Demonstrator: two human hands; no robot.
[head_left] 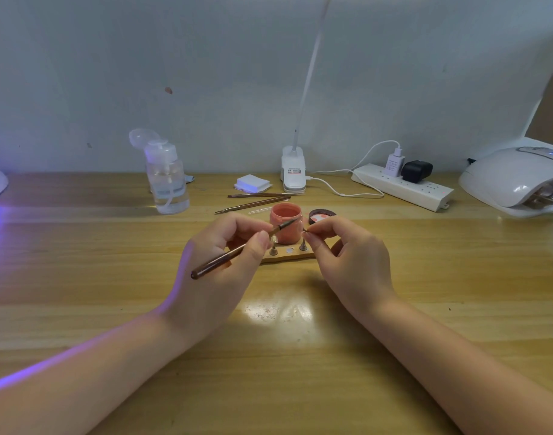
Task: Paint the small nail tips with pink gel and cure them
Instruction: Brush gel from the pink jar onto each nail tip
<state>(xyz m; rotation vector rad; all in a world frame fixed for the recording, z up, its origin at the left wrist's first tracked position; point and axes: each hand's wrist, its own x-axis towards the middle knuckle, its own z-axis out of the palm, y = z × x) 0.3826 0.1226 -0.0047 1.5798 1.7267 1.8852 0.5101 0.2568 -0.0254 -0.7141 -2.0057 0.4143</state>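
No legible text anywhere. White clip lamp base (292, 169), 12 o'clock behind pink gel jar (285, 223): label with dark and red print lines, too blurred to read. White plug adapter (393, 164) on power strip (403, 187), 1 o'clock: grey print, unreadable.

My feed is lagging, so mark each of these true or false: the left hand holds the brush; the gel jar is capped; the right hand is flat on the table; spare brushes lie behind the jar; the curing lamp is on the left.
1. The left hand holds the brush. True.
2. The gel jar is capped. False: it is open, and its lid lies beside it.
3. The right hand is flat on the table. False: it is raised, pinching something small by the stand.
4. Spare brushes lie behind the jar. True.
5. The curing lamp is on the left. False: it sits far right.
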